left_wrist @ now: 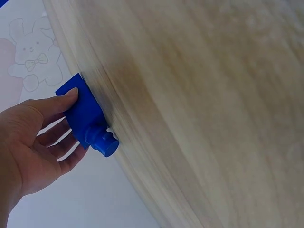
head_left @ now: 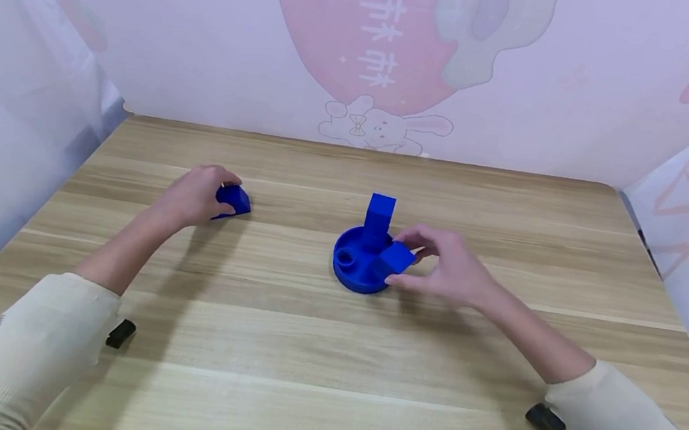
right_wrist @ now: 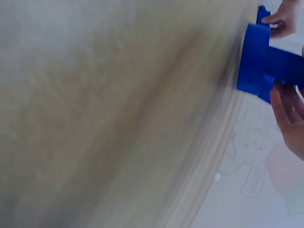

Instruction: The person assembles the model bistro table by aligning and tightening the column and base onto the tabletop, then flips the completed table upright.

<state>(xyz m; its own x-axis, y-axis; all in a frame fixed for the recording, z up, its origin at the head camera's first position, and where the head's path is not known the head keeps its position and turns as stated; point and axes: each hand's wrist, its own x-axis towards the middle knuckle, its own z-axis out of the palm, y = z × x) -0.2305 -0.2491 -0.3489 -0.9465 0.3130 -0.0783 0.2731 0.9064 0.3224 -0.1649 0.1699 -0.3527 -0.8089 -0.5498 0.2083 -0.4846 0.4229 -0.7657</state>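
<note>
I see left grip (head_left: 195, 194) pinching blue pegged block (left_wrist: 85, 111) toward far-left corner of bench (head_left: 296, 395). Right grip (head_left: 449, 269) pinches second blue block (head_left: 397, 257) at right side of round blue base (head_left: 352, 283); can't tell whether seated. Third blue block (head_left: 380, 213) stands upright in base, roughly midway between bench's side edges.

Round base (head_left: 356, 285), upright block (head_left: 380, 213), left-held block (left_wrist: 86, 113), right-held block (head_left: 397, 259): smooth plastic by eye, low sheen | tabletop (head_left: 302, 353): wood-grained, smooth, satin | sleeves (head_left: 49, 333): matt knit cloth | backdrop (head_left: 210, 48): matt, smooth; cloth or paper, can't tell from here | side hanging (head_left: 12, 81): creased cloth
</note>
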